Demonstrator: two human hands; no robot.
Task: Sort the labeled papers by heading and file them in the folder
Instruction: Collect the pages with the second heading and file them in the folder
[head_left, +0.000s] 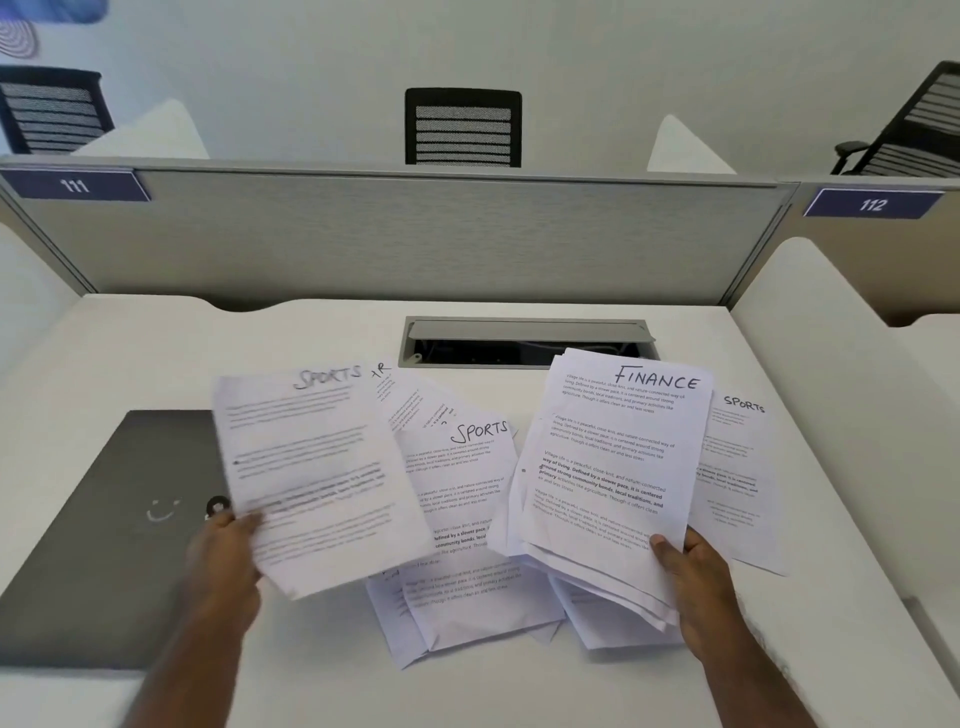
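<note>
My left hand (221, 551) pinches the lower left corner of a single sheet headed SPORTS (311, 473), lifted and blurred above the desk. My right hand (691, 577) grips the bottom of a stack of papers (608, 467) whose top sheet is headed FINANCE. Between them a loose pile of sheets (462, 519) lies on the white desk (156, 353), its top sheet headed SPORTS. Another sheet headed SPORTS (737, 478) lies flat at the right, partly behind the stack. A grey folder (119, 530) with a smiley mark lies flat at the left, closed.
A cable hatch (524, 343) is set into the desk behind the papers. A grey partition (415, 234) closes the far edge, with number plates 111 and 112. Black chairs (462, 127) stand beyond it. A raised white divider (831, 364) borders the right side.
</note>
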